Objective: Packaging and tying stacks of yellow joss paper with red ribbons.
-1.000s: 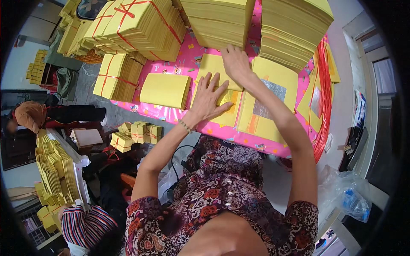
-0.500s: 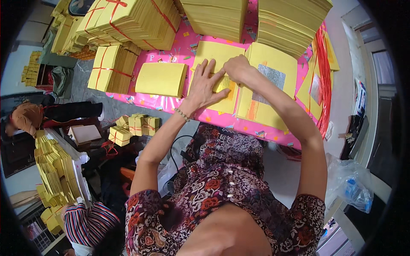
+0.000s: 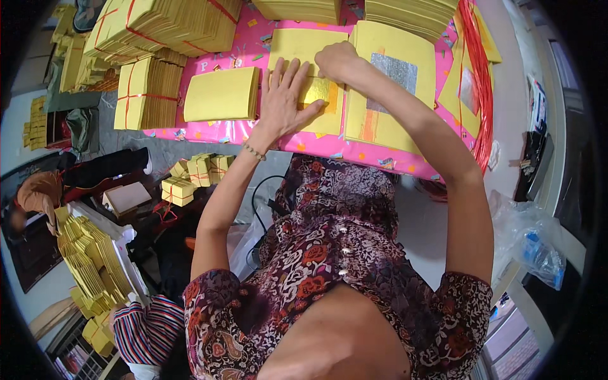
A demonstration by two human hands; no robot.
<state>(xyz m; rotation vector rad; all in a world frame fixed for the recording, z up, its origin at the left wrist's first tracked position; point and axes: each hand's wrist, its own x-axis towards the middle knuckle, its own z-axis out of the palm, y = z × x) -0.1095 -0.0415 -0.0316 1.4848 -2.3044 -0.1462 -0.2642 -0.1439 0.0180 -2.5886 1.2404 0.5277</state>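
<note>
My left hand (image 3: 283, 101) lies spread on a yellow paper sheet (image 3: 301, 44) with a gold foil patch (image 3: 318, 92), its thumb along the patch's lower edge. At the sheet's upper right, my right hand (image 3: 335, 62) is closed and rests knuckles up. Its fingertips are hidden, so anything within them cannot be made out. Beside that sheet, under my right forearm, is a stack of yellow paper (image 3: 392, 38) topped by a silver foil patch (image 3: 394, 75) and an orange mark. A folded yellow paper bundle (image 3: 221, 94) lies left of my left hand.
Tall yellow paper stacks (image 3: 171, 25) line the far side of the pink table (image 3: 215, 132). A bundle tied with red string (image 3: 149, 95) stands at left, and red strands (image 3: 476, 95) hang at right. Two people, one in a striped top (image 3: 152, 329), are at left.
The whole view has shifted, so the table sits higher in the picture. More of the gold patch shows beside my left hand. My right hand stays closed near the sheet's right side.
</note>
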